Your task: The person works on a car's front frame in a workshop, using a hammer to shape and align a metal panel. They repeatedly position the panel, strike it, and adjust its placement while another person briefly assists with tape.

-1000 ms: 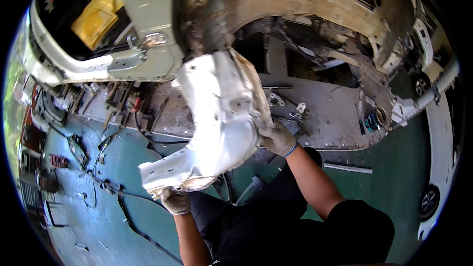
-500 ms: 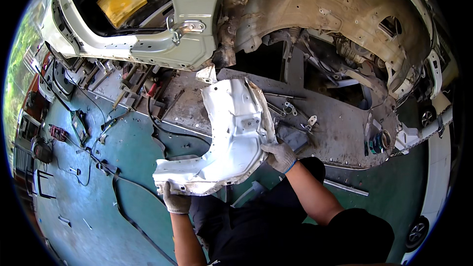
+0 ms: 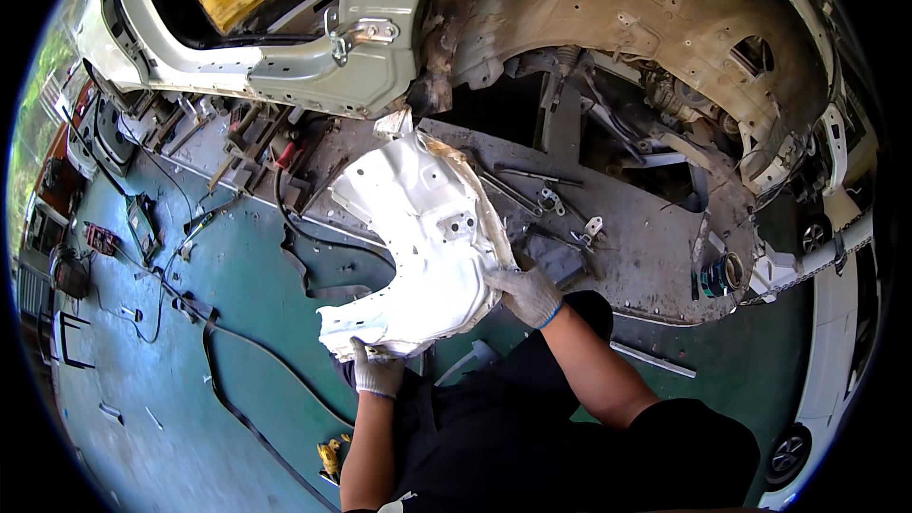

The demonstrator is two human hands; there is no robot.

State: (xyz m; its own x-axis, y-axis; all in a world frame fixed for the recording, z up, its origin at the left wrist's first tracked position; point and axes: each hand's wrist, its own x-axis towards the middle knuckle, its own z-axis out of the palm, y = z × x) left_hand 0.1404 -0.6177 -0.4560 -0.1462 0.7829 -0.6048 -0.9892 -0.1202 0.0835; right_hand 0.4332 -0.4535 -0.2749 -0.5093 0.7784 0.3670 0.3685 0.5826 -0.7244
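Note:
Between my two gloved hands is a curved white sheet-metal car body panel, with a ragged, brownish cut edge along its right side. My left hand grips its lower left end, the thumb on top and the other fingers hidden beneath. Higher up, my right hand is closed on the lower right edge. The panel is tilted above the edge of a grey metal bench. Beyond it stands a stripped car body with a pale green sill and a bare brown wheel arch.
On the bench lie hammers and bars, metal brackets and a roll of tape. Hoses and cables cross the green floor. A yellow tool rests by my left forearm. A white car stands at right.
The panel has turned and tilted, its upper end swinging left and its lower left end moving right. Both hands keep hold; the left shifted right, the right slightly left. The yellow tool has come into view.

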